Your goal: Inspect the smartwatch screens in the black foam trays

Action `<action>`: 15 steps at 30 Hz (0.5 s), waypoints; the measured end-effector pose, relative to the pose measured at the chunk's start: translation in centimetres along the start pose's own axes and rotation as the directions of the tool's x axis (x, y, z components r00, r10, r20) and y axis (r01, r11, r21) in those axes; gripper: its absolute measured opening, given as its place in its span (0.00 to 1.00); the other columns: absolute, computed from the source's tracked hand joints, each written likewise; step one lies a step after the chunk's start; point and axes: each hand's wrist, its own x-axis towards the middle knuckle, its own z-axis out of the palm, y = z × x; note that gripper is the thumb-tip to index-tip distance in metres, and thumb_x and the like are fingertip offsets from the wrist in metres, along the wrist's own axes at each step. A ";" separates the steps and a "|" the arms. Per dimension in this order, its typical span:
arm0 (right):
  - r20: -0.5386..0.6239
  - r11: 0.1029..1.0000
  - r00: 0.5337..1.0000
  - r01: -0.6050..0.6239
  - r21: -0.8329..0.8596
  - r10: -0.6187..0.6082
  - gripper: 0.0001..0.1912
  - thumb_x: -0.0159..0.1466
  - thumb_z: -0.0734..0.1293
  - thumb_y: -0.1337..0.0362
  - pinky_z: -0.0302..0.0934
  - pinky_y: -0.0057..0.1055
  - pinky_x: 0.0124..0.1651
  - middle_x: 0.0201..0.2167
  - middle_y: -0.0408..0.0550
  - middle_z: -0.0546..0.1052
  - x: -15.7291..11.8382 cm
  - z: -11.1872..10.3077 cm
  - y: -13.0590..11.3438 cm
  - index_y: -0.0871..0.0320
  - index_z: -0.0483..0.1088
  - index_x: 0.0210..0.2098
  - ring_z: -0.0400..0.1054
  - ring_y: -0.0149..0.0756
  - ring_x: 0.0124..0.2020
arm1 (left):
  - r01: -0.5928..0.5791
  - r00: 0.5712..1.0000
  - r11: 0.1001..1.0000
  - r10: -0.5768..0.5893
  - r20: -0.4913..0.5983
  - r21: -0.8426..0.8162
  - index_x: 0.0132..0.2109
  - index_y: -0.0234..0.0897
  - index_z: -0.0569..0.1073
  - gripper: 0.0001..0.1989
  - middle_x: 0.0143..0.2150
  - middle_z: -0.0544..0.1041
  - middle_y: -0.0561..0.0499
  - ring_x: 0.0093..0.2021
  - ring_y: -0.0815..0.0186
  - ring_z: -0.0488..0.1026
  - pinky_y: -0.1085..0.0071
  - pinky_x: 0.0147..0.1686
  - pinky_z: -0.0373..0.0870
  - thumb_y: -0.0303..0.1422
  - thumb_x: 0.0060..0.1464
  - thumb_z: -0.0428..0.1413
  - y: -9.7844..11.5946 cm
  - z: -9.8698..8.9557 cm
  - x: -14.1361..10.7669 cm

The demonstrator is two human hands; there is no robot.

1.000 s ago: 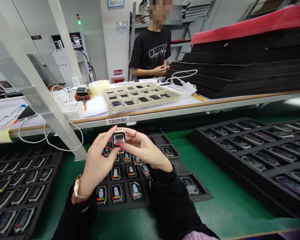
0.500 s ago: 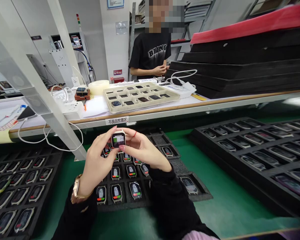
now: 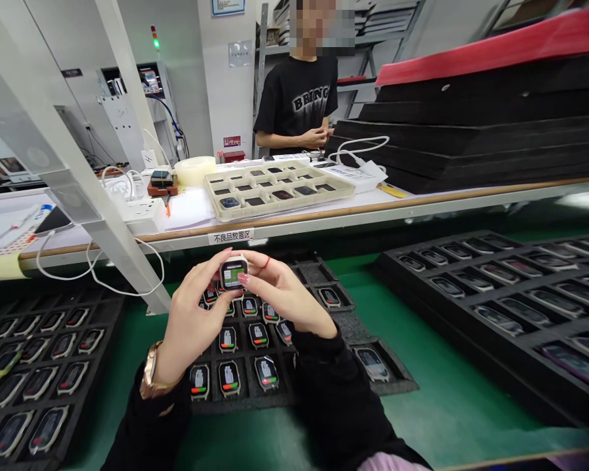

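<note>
A smartwatch body (image 3: pixel 232 274) without a strap is held up between both hands, its lit screen facing me with a green and white display. My left hand (image 3: pixel 195 313) grips its left side, fingers on top and thumb at the lower edge. My right hand (image 3: pixel 285 294) closes on its right side, with the thumb lying on the screen's right part. Beneath the hands lies a black foam tray (image 3: pixel 243 366) of similar watches, several with lit screens showing red and green bars; the forearms and hands hide part of it.
Foam trays of watches flank me on the left (image 3: pixel 24 373) and right (image 3: pixel 500 288) of the green work surface (image 3: pixel 451 392). Beyond, a shelf bears a beige compartment tray (image 3: pixel 285 208), a tape roll (image 3: pixel 195 171) and stacked black foam (image 3: pixel 471 137). A slanted post (image 3: pixel 112 261) stands left; a person (image 3: pixel 294 101) stands behind.
My right thumb has shifted up slightly on the watch's screen, and the display has changed to a larger green area. Both hands keep their hold. A green light on the tower behind has come on.
</note>
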 end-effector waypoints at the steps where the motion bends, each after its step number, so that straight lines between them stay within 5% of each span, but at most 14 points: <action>1: 0.005 1.000 1.000 -0.002 -0.010 0.002 0.25 0.67 0.72 0.53 0.67 0.41 0.59 0.49 0.51 0.78 -0.1 0.0 -0.1 0.57 0.69 0.58 0.73 0.43 0.52 | 0.002 1.000 1.000 -0.002 0.001 0.000 0.63 0.51 0.69 0.29 0.50 0.78 0.53 0.42 0.66 0.75 0.71 0.45 0.75 0.24 0.58 0.61 -0.1 0.0 0.0; 7: 0.029 0.998 0.999 -0.026 -0.063 0.028 0.29 0.65 0.74 0.59 0.66 0.38 0.60 0.57 0.53 0.72 -0.3 -0.4 -0.4 0.56 0.65 0.62 0.69 0.42 0.56 | 0.026 0.999 1.000 -0.026 0.024 -0.003 0.64 0.51 0.68 0.29 0.49 0.77 0.53 0.39 0.68 0.74 0.71 0.42 0.74 0.24 0.58 0.59 -0.6 0.1 -0.1; 15: -0.056 0.979 0.994 -0.098 -0.177 0.089 0.35 0.60 0.77 0.62 0.71 0.36 0.50 0.44 0.49 0.75 -1.8 -1.8 -1.3 0.59 0.63 0.64 0.72 0.38 0.45 | 0.083 0.976 0.994 -0.068 0.208 -0.067 0.70 0.50 0.58 0.35 0.56 0.72 0.48 0.44 0.67 0.73 0.71 0.40 0.74 0.33 0.60 0.60 -1.2 0.6 -0.4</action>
